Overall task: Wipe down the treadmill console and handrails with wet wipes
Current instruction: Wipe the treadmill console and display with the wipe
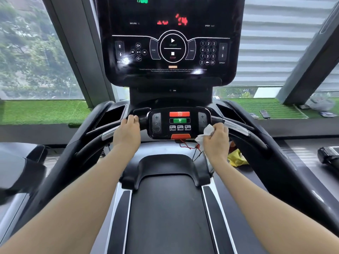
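My bare forearms reach in from the bottom corners, over the dark, matte running belt [170, 213] with its grey side strips. My left hand [127, 130] curls round the black front bar [142, 119], just left of the small control panel, thumb and fingers wrapped over the top of it. My right hand [216, 138] pinches a crumpled white wipe [205, 133] against the right edge of that small control panel [178, 123]; the wipe is bunched and wrinkled, soft-looking, with a loose tail hanging below my fingers.

The panel is glossy black plastic with rounded corners. It carries a red button over a green one, three small white speed keys beneath, and a plus key at each end. An orange clip [180, 136] sits at its lower edge, with a thin red cord [185, 145] dangling from it.

The handrails [238, 128] sweep out to both sides, smooth black with shiny silver sections near the panel. Above rises the big console [172, 44], a dark reflective slab with white printed start and stop marks in a ring, a number pad at its right and arrow keys at each side, and red and green lit figures near its top edge.

A yellow cloth [236, 158] lies crumpled beside the belt's right edge, under my right wrist. Green fake turf [44, 110] lines the window ledge beyond.
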Demonstrator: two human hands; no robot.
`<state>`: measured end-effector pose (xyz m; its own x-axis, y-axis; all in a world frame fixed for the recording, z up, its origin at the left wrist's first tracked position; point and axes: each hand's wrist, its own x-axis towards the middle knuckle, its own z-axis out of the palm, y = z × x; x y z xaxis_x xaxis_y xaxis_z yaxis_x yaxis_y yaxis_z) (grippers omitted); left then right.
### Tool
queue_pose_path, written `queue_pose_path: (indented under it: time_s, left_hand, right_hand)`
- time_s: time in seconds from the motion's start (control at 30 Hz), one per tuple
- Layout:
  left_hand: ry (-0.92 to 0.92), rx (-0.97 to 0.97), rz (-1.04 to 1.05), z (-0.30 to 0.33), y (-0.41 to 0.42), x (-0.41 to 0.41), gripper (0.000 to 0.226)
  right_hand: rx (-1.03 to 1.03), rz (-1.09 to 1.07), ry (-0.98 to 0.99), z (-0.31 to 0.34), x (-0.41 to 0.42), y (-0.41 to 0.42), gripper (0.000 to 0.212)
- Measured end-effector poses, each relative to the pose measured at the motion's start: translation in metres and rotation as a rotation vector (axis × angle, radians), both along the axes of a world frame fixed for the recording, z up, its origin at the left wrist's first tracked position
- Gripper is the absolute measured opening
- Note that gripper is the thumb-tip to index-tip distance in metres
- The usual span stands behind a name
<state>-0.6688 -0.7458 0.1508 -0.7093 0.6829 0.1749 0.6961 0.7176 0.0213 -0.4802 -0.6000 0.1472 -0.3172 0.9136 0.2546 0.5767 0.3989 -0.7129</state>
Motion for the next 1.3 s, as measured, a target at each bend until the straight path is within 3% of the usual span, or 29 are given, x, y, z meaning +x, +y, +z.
queue_pose_path:
  time_s: [0.2,0.4,0.83,1.07,1.2,1.3]
  left_hand:
    - [0.019,0.004,-0.018,-0.004,-0.001,-0.003,0.066]
    - [0.022,0.025,-0.031,-0.005,-0.002,-0.002,0.067]
    - [-0.016,0.070,-0.076,-0.009,-0.006,-0.008,0.067]
    - [-0.020,0.083,-0.094,-0.011,-0.008,-0.012,0.068]
    - [-0.024,0.085,-0.117,-0.014,-0.010,-0.014,0.070]
    - [-0.027,0.080,-0.119,-0.013,-0.009,-0.014,0.070]
  right_hand:
    - [0.041,-0.030,-0.030,0.000,-0.013,-0.008,0.017]
    - [0.080,0.145,0.047,0.005,-0.039,-0.023,0.005]
    - [0.280,0.425,-0.080,-0.003,-0.099,-0.068,0.025]
    - [0.265,0.644,-0.104,0.009,-0.092,-0.064,0.016]
    - [0.251,0.438,0.088,0.025,-0.100,-0.043,0.007]
    - [0.239,0.278,0.037,0.032,-0.110,-0.030,0.009]
